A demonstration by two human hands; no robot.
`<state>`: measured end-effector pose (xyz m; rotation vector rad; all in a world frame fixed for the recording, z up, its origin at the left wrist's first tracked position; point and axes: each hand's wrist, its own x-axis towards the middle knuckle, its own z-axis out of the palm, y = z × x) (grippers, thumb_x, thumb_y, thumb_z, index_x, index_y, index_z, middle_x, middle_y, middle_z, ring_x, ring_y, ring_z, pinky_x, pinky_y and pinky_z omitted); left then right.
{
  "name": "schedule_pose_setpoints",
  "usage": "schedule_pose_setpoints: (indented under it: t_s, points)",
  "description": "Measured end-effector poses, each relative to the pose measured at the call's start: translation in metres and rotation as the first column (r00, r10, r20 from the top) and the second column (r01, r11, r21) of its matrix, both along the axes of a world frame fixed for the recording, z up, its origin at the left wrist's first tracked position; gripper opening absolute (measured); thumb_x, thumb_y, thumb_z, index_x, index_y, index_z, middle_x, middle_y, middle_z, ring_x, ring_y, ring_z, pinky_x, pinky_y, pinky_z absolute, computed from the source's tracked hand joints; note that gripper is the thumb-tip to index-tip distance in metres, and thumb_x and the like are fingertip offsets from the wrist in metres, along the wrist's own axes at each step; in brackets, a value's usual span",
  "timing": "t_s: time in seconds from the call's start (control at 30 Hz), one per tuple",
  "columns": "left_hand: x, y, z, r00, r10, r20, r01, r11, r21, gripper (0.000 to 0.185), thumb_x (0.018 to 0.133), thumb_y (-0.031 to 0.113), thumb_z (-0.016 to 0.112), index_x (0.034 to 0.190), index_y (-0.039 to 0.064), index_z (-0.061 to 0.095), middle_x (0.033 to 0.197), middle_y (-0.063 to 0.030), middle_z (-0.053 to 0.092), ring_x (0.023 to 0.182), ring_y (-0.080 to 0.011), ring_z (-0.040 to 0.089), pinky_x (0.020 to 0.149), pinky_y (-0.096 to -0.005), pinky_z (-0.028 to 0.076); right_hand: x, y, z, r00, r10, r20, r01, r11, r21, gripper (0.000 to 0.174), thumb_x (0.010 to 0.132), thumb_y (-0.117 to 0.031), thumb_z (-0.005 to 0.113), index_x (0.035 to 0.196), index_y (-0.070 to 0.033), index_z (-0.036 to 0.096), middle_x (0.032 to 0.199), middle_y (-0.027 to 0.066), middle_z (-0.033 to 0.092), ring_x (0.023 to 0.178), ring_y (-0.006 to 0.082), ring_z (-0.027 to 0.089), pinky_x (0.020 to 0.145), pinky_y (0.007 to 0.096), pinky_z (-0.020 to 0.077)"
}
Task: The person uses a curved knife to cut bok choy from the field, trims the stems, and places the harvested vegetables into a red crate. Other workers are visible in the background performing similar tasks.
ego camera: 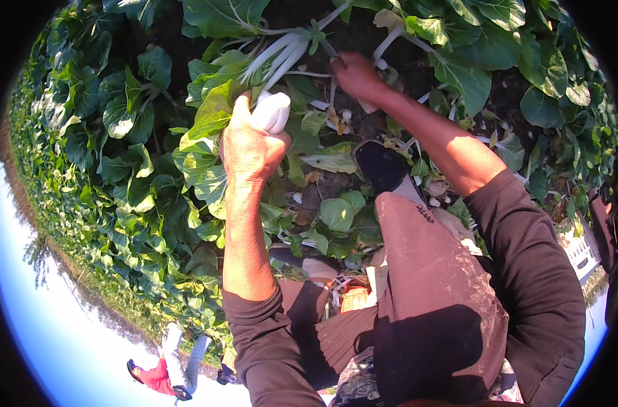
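My left hand (255, 147) grips a pak choi (272, 113) with a thick white base and green leaves hanging on its left side. Just beyond it, a larger pak choi plant (281, 56) leans over, its long white stalks spread out. My right hand (357, 76) is closed near the dark soil, to the right of those stalks. A narrow grey blade (329, 48), apparently a knife's, extends from its thumb side toward the plant; the handle is hidden in the fist.
Dense leafy rows (131, 112) spread to the left, with more plants (492, 56) at upper right. Cut leaves and stalk scraps (332, 160) litter the soil around my dark shoe (383, 165). A white plastic crate (581, 252) stands at right. Another person (159, 376) is at lower left.
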<state>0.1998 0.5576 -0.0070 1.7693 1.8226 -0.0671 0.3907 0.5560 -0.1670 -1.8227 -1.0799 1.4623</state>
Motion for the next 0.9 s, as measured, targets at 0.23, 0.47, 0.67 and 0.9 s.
schedule_pose_setpoints:
  t_s: [0.23,0.47,0.67,0.9]
  points:
    - [-0.001,-0.01,0.001,0.994,-0.009,0.113,0.005,0.999,0.038,0.07,0.058,0.013,0.069,0.125,0.006,0.053,0.103,-0.0211,0.066,0.096,-0.0345,0.065,0.085,-0.0397,0.05,0.007,-0.016,0.028,0.969,0.083,-0.234,-0.145,0.955,-0.26,0.026,0.097,-0.024,0.043,0.093,-0.001,0.055,0.063,0.0043,0.049,0.042,0.0127,0.043,0.038,0.03,0.0366]
    - [-0.026,-0.071,0.044,0.908,0.161,0.386,-0.189,0.981,0.036,0.076,0.056,0.007,0.077,0.125,-0.006,0.05,0.11,-0.0157,0.062,0.1,-0.0201,0.061,0.091,-0.0324,0.047,0.025,-0.097,0.054,0.811,-0.259,-0.524,0.141,0.957,-0.255,0.025,0.094,-0.028,0.054,0.099,-0.003,0.056,0.07,0.0004,0.05,0.051,0.007,0.046,0.04,0.0221,0.038]
    - [-0.03,-0.14,0.109,0.868,0.22,0.444,-0.242,0.97,-0.008,0.071,0.065,0.005,0.075,0.129,-0.005,0.047,0.106,-0.0143,0.067,0.094,-0.0161,0.065,0.085,-0.0286,0.051,0.009,-0.082,0.095,0.351,-0.138,-0.926,0.076,0.99,-0.119,0.056,0.088,-0.033,0.065,0.132,-0.004,0.043,0.114,0.0105,0.057,0.084,0.0084,0.052,0.054,0.0184,0.0444]
    - [-0.028,-0.216,0.147,0.824,0.256,0.506,-0.343,0.936,0.085,0.079,0.057,0.005,0.081,0.128,-0.003,0.047,0.094,-0.0111,0.068,0.085,-0.0142,0.065,0.08,-0.0288,0.052,0.003,-0.07,0.185,0.438,0.06,-0.897,0.048,0.995,0.09,0.056,0.075,-0.012,0.078,0.123,-0.003,0.05,0.093,0.0043,0.059,0.059,0.006,0.051,0.052,0.0186,0.0452]
